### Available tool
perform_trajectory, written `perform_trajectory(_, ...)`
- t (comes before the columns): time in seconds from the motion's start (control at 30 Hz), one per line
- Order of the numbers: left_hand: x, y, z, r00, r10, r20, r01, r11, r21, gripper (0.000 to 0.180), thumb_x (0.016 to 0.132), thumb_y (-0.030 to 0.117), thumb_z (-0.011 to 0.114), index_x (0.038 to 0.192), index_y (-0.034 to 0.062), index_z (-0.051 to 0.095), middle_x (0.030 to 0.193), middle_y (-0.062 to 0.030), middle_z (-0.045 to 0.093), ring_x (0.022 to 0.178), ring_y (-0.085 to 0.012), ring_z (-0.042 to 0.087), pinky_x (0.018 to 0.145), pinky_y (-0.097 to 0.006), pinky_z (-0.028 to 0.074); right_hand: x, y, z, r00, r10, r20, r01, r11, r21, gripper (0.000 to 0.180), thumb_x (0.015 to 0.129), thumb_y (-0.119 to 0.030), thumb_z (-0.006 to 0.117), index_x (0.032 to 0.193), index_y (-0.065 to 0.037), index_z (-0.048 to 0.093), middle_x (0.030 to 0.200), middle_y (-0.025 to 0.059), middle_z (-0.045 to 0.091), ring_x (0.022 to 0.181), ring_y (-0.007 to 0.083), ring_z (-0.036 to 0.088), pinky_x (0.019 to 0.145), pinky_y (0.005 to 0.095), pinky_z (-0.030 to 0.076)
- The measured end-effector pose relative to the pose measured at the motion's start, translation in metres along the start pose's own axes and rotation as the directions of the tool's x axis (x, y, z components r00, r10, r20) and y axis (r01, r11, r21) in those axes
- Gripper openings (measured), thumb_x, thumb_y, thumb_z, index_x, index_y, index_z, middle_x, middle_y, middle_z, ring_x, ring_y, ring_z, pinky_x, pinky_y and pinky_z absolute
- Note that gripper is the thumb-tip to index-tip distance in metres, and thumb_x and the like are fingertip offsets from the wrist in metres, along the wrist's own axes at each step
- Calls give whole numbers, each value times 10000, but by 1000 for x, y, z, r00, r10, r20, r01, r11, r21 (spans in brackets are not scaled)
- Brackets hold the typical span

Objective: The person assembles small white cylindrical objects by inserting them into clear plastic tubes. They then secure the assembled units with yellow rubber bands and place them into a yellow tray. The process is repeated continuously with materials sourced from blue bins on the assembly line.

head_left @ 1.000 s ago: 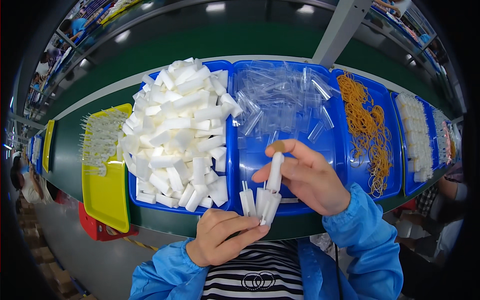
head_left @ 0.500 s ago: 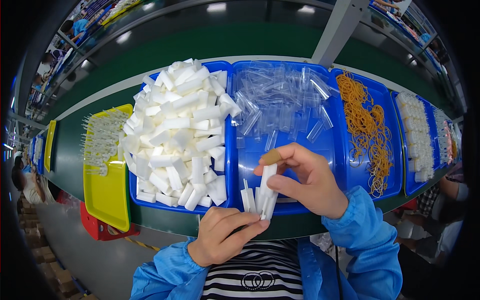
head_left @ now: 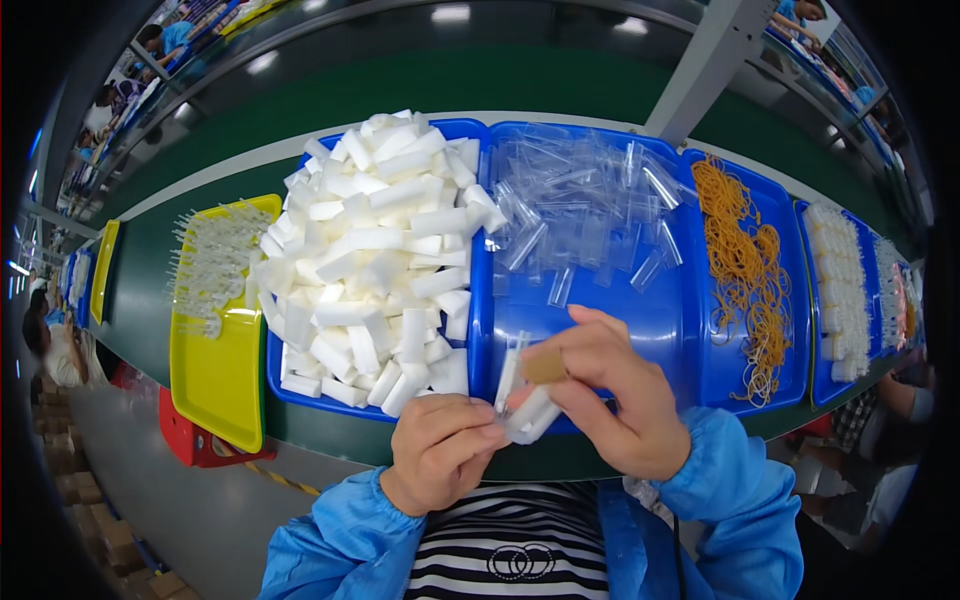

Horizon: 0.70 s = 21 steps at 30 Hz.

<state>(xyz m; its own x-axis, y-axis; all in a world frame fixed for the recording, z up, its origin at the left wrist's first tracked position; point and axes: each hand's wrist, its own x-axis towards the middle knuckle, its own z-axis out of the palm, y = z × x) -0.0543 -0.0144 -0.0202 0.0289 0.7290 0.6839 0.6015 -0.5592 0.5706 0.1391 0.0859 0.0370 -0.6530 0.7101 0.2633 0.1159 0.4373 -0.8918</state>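
My left hand (head_left: 440, 450) is closed in a pinch on the lower end of a small bundle of slim white and clear pieces (head_left: 508, 375), which points up and away from me. My right hand (head_left: 630, 410), with a tan wrap (head_left: 544, 366) round one fingertip, grips a white foam piece (head_left: 533, 418) that tilts against the bundle's base. The fingers partly hide where the two meet. Both hands are over the near edge of a blue tray (head_left: 640, 305) holding loose clear plastic sleeves (head_left: 570, 200).
Left of it, a blue tray is heaped with white foam pieces (head_left: 380, 250). Farther left, a yellow tray (head_left: 215, 390) holds thin white sticks (head_left: 210, 265). Orange rubber bands (head_left: 745, 270) fill a blue tray at right, beside more white parts (head_left: 838, 285). A grey post (head_left: 705, 65) rises behind.
My right hand has come down and bent the white foam piece from upright to tilted beside the bundle. My left hand keeps its pinch; the view has shifted slightly.
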Motion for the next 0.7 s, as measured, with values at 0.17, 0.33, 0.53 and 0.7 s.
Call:
perform_trajectory(0.17, 11, 2, -9, 998, -29, 54, 31, 999, -35, 435, 732, 133, 830, 1115, 106, 626, 1012, -72, 684, 839, -245, 663, 655, -328, 480, -8, 1, 19, 983, -153, -99, 156, 987, 25, 110, 909, -26, 624, 1016, -48, 606, 1098, 118, 674, 1010, 259, 613, 1027, 500, 368)
perform_trajectory(0.33, -11, 1, -30, 998, -1, 64, -1, 999, 37, 446, 723, 145, 837, 1121, 122, 637, 1002, -51, 690, 780, -218, 644, 636, -339, 444, 15, -1, 26, 990, -141, -18, 142, 985, 101, 161, 959, -47, 552, 1108, -34, 611, 1132, 103, 652, 1035, 271, 587, 941, 415, 418)
perform_trajectory(0.53, -37, -2, -51, 991, -41, -128, 62, 985, 162, 433, 690, 14, 789, 1080, 120, 636, 906, -38, 615, 703, -213, 591, 623, -337, 439, 74, 23, 48, 842, -479, 250, 537, 688, -488, 316, 818, -89, 591, 1127, -87, 659, 1195, 37, 639, 1063, 219, 575, 914, 353, 429)
perform_trajectory(0.7, -41, -2, -64, 995, -47, -86, 68, 962, 263, 450, 661, -13, 797, 1068, 121, 662, 894, -33, 607, 684, -199, 592, 608, -318, 442, 84, 26, 54, 736, -459, 498, 676, 445, -588, 335, 783, -99, 634, 1117, -105, 665, 1118, 18, 646, 1046, 207, 591, 905, 334, 433)
